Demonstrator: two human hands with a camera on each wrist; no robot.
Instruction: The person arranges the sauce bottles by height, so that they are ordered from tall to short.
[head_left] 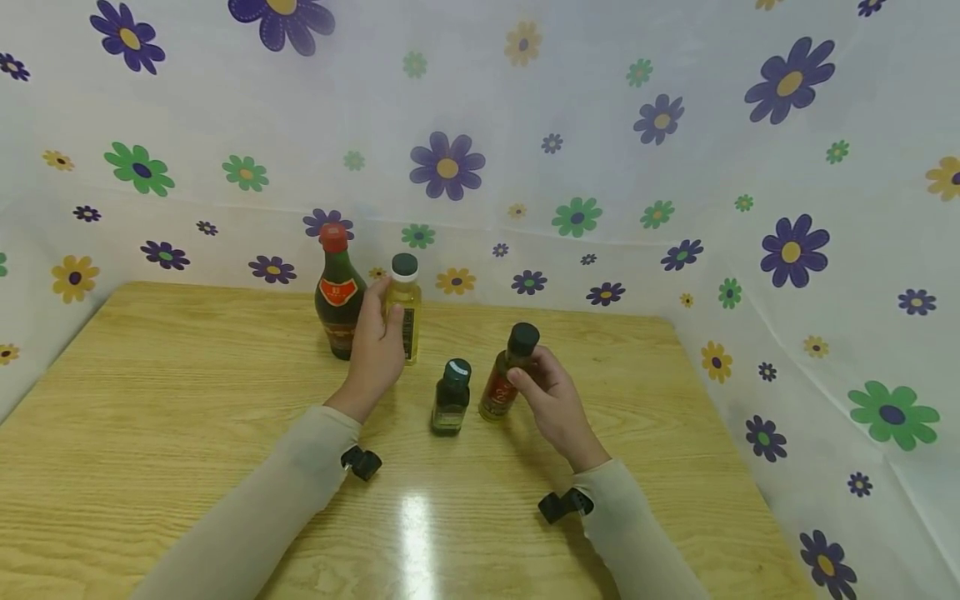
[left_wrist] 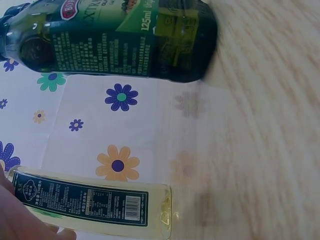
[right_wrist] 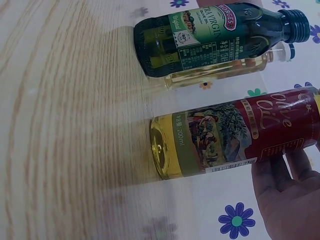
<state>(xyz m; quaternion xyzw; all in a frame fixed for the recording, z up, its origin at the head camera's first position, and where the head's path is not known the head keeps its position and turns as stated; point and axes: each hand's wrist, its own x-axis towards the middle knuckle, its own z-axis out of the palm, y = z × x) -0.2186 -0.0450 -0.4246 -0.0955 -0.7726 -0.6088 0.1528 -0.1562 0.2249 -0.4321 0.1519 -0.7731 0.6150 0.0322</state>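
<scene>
While both hands grip bottles, the stock reads as follows, largest first.

Backdrop: flowered sheet, white with purple, green and yellow blooms, hung behind and to both sides of the table.
Table: pale wood-grain table, glossy, with a glare patch near the front edge.
Sleeves: beige, one on each forearm, each with a black clip at the wrist.
Dark bottle: red cap, red label, upright at the back of the table, just left of the pale bottle.
Pale bottle: pale bottle of yellow oil, black cap, dark label, upright on the table; seen also in the left wrist view.
Left hand: left hand, fingers curled round the pale bottle from its left side.
Red-label bottle: red-label bottle, black cap, golden oil, tilted slightly, its base at the table.
Right hand: right hand, fingers clamped on the red-label bottle's upper part.
Green bottle: small green bottle, upright between the two hands, untouched.
</scene>
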